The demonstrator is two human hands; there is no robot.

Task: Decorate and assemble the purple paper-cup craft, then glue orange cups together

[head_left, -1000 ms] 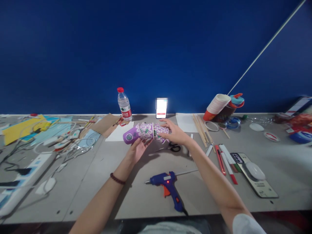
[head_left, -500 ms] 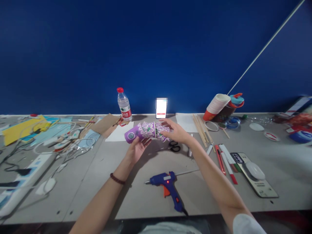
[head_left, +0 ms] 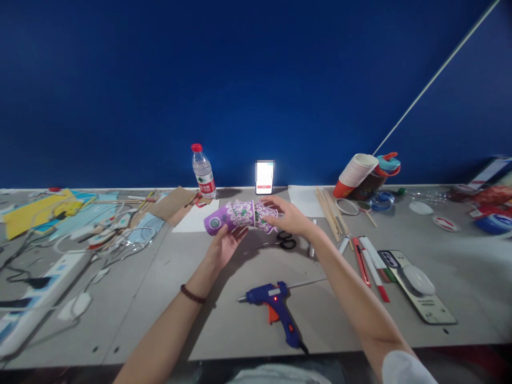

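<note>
A purple paper-cup fish (head_left: 236, 216) with white scales, green spots and a round eye lies sideways between my hands, above the table. My left hand (head_left: 224, 246) supports its head end from below, with the thumb against its near side. My right hand (head_left: 286, 213) grips the scaly tail end, its fingers over the top and the thumb on the near side. Black-handled scissors (head_left: 286, 241) lie on the table beneath the tail. Closer to me rests a blue hot glue gun (head_left: 276, 304) with an orange trigger, a small red light showing on it.
A water bottle (head_left: 204, 173) and a lit phone (head_left: 264, 177) stand by the blue wall. To the right are stacked paper cups (head_left: 356, 173), wooden sticks (head_left: 330, 213), markers (head_left: 374, 266) and another phone (head_left: 424, 298). A power strip (head_left: 44, 298) and tangled cables occupy the left.
</note>
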